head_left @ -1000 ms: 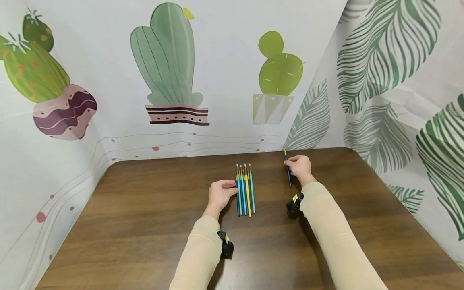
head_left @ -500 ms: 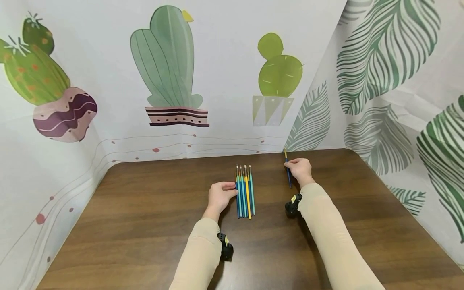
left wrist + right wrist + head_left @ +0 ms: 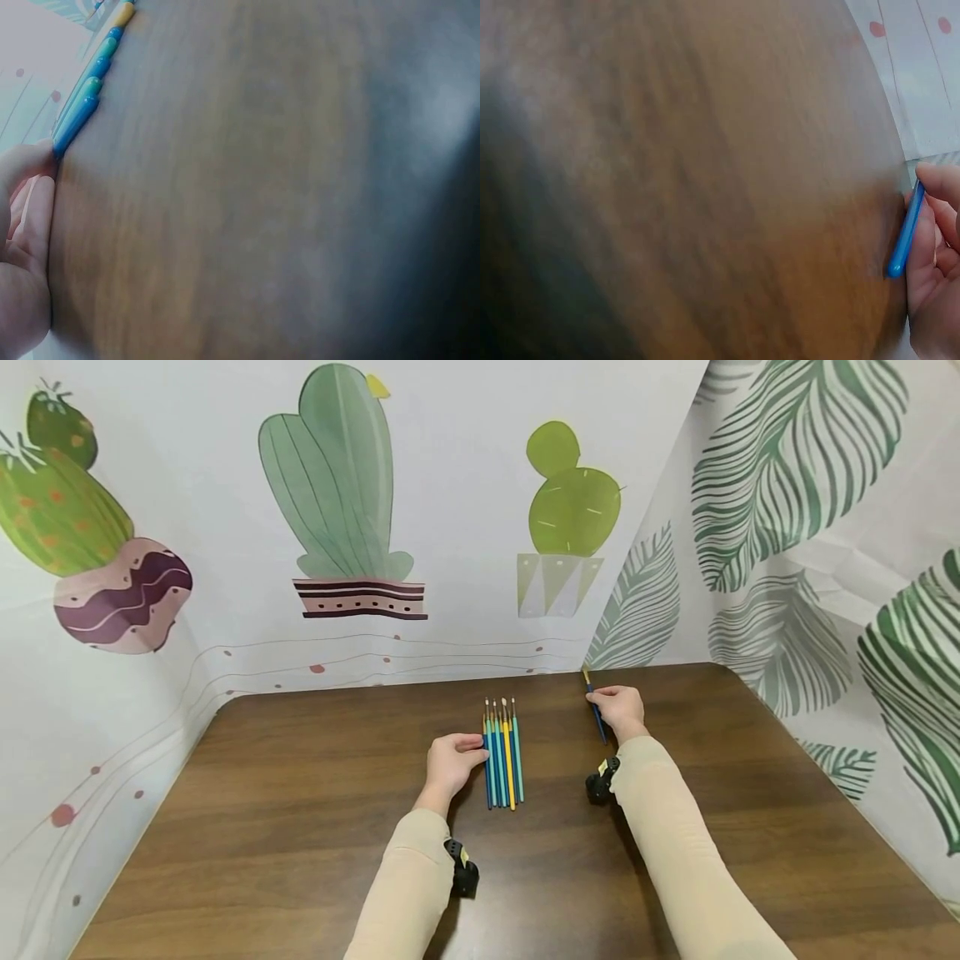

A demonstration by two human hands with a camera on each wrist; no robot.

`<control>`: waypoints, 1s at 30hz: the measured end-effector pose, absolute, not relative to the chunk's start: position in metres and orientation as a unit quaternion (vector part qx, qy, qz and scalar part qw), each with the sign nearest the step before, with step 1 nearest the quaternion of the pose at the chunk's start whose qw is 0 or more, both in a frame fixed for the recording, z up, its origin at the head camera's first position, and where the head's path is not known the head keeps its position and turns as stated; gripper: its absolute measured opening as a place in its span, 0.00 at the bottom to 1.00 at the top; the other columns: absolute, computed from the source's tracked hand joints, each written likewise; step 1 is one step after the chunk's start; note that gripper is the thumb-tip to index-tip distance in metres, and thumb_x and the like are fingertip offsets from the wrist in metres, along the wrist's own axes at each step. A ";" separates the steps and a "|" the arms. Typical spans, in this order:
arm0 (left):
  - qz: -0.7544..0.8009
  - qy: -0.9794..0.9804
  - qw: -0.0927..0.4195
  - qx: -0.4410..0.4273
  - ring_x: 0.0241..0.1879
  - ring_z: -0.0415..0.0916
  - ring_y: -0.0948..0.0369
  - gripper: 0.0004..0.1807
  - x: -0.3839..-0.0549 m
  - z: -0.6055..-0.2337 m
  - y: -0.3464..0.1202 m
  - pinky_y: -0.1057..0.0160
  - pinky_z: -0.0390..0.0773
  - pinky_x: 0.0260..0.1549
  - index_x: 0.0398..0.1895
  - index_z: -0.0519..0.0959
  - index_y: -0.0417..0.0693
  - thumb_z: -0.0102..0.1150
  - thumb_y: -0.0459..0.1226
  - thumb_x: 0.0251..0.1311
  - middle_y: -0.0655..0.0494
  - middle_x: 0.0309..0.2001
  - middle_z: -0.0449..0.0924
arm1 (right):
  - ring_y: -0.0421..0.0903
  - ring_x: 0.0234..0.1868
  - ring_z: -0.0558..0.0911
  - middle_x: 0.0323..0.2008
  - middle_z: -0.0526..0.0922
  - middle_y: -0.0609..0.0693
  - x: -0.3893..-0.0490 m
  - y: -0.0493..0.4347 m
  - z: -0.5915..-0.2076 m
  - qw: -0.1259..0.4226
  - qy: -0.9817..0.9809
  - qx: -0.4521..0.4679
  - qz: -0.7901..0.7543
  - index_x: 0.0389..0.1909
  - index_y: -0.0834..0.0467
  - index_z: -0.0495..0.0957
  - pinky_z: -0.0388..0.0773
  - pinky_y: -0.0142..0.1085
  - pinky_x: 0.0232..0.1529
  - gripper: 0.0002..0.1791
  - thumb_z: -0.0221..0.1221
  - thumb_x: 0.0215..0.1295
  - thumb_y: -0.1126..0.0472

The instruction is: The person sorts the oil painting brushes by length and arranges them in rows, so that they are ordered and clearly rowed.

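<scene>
Several paintbrushes lie side by side in a row on the table, bristles pointing away from me; one yellow paintbrush point(image 3: 511, 768) stands out among blue and teal handles. At the row's left edge my left hand point(image 3: 450, 762) touches the outermost blue paintbrush point(image 3: 489, 789) with thumb and fingertips. In the left wrist view the thumb point(image 3: 30, 161) meets the blue handle end point(image 3: 75, 127). Farther right, near the back edge, my right hand point(image 3: 621, 708) pinches a separate blue paintbrush point(image 3: 597, 724) between thumb and fingers. Its rounded blue end point(image 3: 901, 255) shows in the right wrist view.
The brown wooden table point(image 3: 300, 827) reaches back to a white cloth backdrop point(image 3: 465, 527) printed with cacti and leaves. A small black camera sits on each wrist, the left one point(image 3: 463, 870) and the right one point(image 3: 600, 781).
The paintbrush in my right hand has turned slightly, its near end swinging right. My left hand stays at the row. The head view has shifted a little.
</scene>
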State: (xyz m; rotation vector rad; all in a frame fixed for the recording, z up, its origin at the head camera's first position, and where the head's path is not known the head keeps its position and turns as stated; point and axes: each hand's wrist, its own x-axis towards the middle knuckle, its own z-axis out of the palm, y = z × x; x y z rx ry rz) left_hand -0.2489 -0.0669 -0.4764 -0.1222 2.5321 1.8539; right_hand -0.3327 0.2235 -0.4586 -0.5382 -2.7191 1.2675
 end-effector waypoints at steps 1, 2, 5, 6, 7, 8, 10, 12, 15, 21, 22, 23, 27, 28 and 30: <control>0.592 0.805 0.001 -0.040 0.45 0.83 0.55 0.15 -0.249 -0.476 -0.067 0.58 0.80 0.47 0.44 0.83 0.41 0.68 0.33 0.52 0.47 0.43 0.85 | 0.53 0.43 0.79 0.44 0.85 0.58 -0.333 0.223 -0.459 0.048 -0.891 -0.179 0.414 0.45 0.58 0.83 0.73 0.37 0.39 0.18 0.60 0.60 0.51; 0.592 0.805 0.001 -0.040 0.44 0.83 0.55 0.15 -0.249 -0.476 -0.067 0.58 0.80 0.47 0.44 0.83 0.41 0.68 0.33 0.51 0.47 0.43 0.85 | 0.54 0.43 0.79 0.44 0.85 0.58 -0.333 0.223 -0.459 0.048 -0.892 -0.181 0.412 0.45 0.58 0.83 0.73 0.37 0.39 0.18 0.60 0.60 0.50; 0.594 0.804 0.000 -0.039 0.44 0.83 0.55 0.15 -0.250 -0.477 -0.067 0.58 0.80 0.47 0.44 0.83 0.40 0.68 0.32 0.51 0.47 0.43 0.85 | 0.54 0.45 0.79 0.46 0.84 0.57 -0.334 0.223 -0.461 0.048 -0.895 -0.187 0.402 0.45 0.56 0.84 0.74 0.39 0.42 0.18 0.60 0.60 0.49; 0.593 0.804 0.000 -0.038 0.44 0.83 0.55 0.15 -0.250 -0.477 -0.067 0.58 0.80 0.47 0.44 0.83 0.40 0.68 0.32 0.51 0.47 0.43 0.85 | 0.55 0.46 0.79 0.46 0.84 0.56 -0.334 0.223 -0.461 0.047 -0.895 -0.189 0.400 0.45 0.56 0.84 0.74 0.40 0.43 0.18 0.60 0.60 0.49; 0.593 0.804 -0.001 -0.037 0.44 0.83 0.55 0.15 -0.250 -0.477 -0.067 0.58 0.80 0.47 0.44 0.83 0.40 0.68 0.32 0.51 0.47 0.43 0.85 | 0.55 0.47 0.79 0.47 0.84 0.56 -0.334 0.222 -0.460 0.044 -0.894 -0.192 0.402 0.45 0.55 0.84 0.74 0.41 0.44 0.18 0.60 0.60 0.49; 0.592 0.805 -0.001 -0.037 0.44 0.83 0.55 0.15 -0.250 -0.477 -0.067 0.58 0.80 0.47 0.44 0.83 0.40 0.68 0.32 0.51 0.47 0.43 0.85 | 0.55 0.47 0.79 0.47 0.84 0.56 -0.334 0.222 -0.460 0.043 -0.894 -0.194 0.402 0.45 0.55 0.84 0.75 0.42 0.44 0.18 0.60 0.61 0.49; 0.591 0.806 -0.001 -0.038 0.44 0.83 0.55 0.15 -0.251 -0.477 -0.068 0.58 0.80 0.47 0.44 0.83 0.41 0.68 0.32 0.51 0.48 0.43 0.85 | 0.55 0.47 0.79 0.48 0.83 0.56 -0.333 0.221 -0.459 0.040 -0.893 -0.198 0.403 0.45 0.54 0.84 0.75 0.42 0.44 0.17 0.60 0.61 0.48; 0.590 0.806 0.000 -0.040 0.45 0.83 0.56 0.15 -0.250 -0.476 -0.068 0.58 0.80 0.47 0.44 0.83 0.41 0.68 0.33 0.51 0.48 0.43 0.85 | 0.55 0.46 0.79 0.48 0.83 0.56 -0.332 0.220 -0.458 0.037 -0.892 -0.201 0.403 0.45 0.54 0.84 0.75 0.42 0.42 0.17 0.59 0.61 0.49; 0.588 0.808 0.003 -0.041 0.45 0.83 0.55 0.15 -0.250 -0.476 -0.068 0.58 0.80 0.47 0.44 0.83 0.41 0.68 0.33 0.51 0.48 0.43 0.85 | 0.55 0.46 0.79 0.48 0.83 0.56 -0.331 0.219 -0.457 0.035 -0.893 -0.202 0.400 0.45 0.54 0.84 0.75 0.41 0.40 0.17 0.59 0.62 0.49; 0.589 0.807 0.000 -0.038 0.45 0.83 0.55 0.15 -0.249 -0.473 -0.068 0.58 0.80 0.47 0.44 0.83 0.41 0.68 0.32 0.51 0.47 0.43 0.85 | 0.55 0.44 0.80 0.48 0.83 0.57 -0.329 0.218 -0.453 0.033 -0.895 -0.195 0.399 0.45 0.55 0.84 0.75 0.41 0.38 0.17 0.59 0.62 0.50; 0.589 0.807 -0.001 -0.037 0.45 0.83 0.55 0.15 -0.249 -0.473 -0.067 0.58 0.80 0.47 0.44 0.83 0.40 0.68 0.32 0.51 0.47 0.43 0.85 | 0.55 0.43 0.80 0.47 0.84 0.56 -0.329 0.218 -0.453 0.033 -0.895 -0.196 0.400 0.44 0.54 0.84 0.75 0.41 0.38 0.16 0.59 0.61 0.50; 0.589 0.808 -0.001 -0.037 0.45 0.83 0.55 0.15 -0.248 -0.473 -0.067 0.58 0.80 0.47 0.44 0.83 0.40 0.68 0.32 0.51 0.47 0.43 0.85 | 0.55 0.43 0.80 0.46 0.84 0.56 -0.329 0.218 -0.453 0.034 -0.894 -0.197 0.400 0.43 0.54 0.84 0.75 0.41 0.37 0.16 0.60 0.61 0.49; 0.585 0.810 -0.003 -0.037 0.44 0.83 0.55 0.15 -0.247 -0.472 -0.067 0.58 0.80 0.46 0.44 0.83 0.40 0.67 0.32 0.51 0.47 0.42 0.85 | 0.54 0.41 0.80 0.43 0.85 0.55 -0.328 0.218 -0.453 0.045 -0.896 -0.199 0.395 0.39 0.53 0.86 0.74 0.41 0.36 0.15 0.61 0.59 0.48; 0.584 0.811 -0.003 -0.036 0.44 0.83 0.55 0.15 -0.247 -0.472 -0.067 0.58 0.80 0.46 0.44 0.83 0.39 0.67 0.32 0.51 0.47 0.42 0.85 | 0.54 0.41 0.80 0.43 0.85 0.55 -0.328 0.218 -0.453 0.047 -0.895 -0.200 0.395 0.40 0.53 0.86 0.75 0.41 0.37 0.15 0.61 0.59 0.48; 0.582 0.812 -0.005 -0.033 0.44 0.83 0.54 0.15 -0.246 -0.471 -0.067 0.58 0.80 0.46 0.44 0.83 0.39 0.67 0.31 0.51 0.46 0.42 0.85 | 0.55 0.43 0.80 0.44 0.85 0.56 -0.328 0.218 -0.455 0.048 -0.895 -0.200 0.396 0.41 0.54 0.85 0.76 0.41 0.39 0.16 0.60 0.60 0.48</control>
